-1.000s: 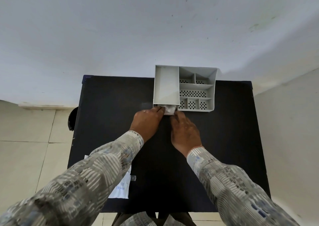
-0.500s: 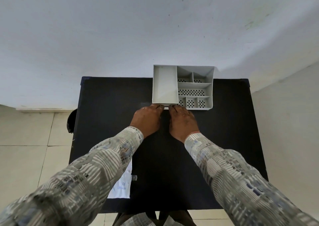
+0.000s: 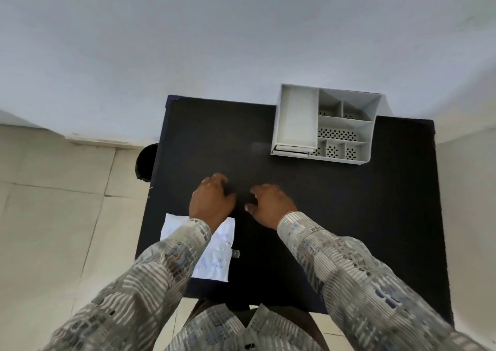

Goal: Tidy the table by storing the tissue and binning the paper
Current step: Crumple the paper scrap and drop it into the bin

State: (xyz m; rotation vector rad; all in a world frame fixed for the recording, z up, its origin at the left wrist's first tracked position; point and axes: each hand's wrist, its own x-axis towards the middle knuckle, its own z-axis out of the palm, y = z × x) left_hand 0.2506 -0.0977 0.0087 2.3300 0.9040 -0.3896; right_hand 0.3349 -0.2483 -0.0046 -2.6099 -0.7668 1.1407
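Note:
A grey plastic organiser point(image 3: 346, 125) stands at the far right of the black table point(image 3: 335, 216). A thin white tissue point(image 3: 291, 149) lies tucked under the front of its long left compartment. A creased white paper point(image 3: 217, 254) with blue print rests at the near left edge, partly covered by my left sleeve. My left hand point(image 3: 210, 203) hovers just beyond the paper, fingers curled and holding nothing. My right hand point(image 3: 272, 206) hangs beside it over bare table, fingers apart and holding nothing.
A black bin point(image 3: 146, 163) sits on the tiled floor against the table's left side, mostly hidden by the table edge. A white wall runs behind the table. A small clear object point(image 3: 235, 254) lies beside the paper.
Both hands have drawn back from the organiser's front toward me, leaving the tissue tucked there. The view has swung left, bringing the paper and bin further into sight.

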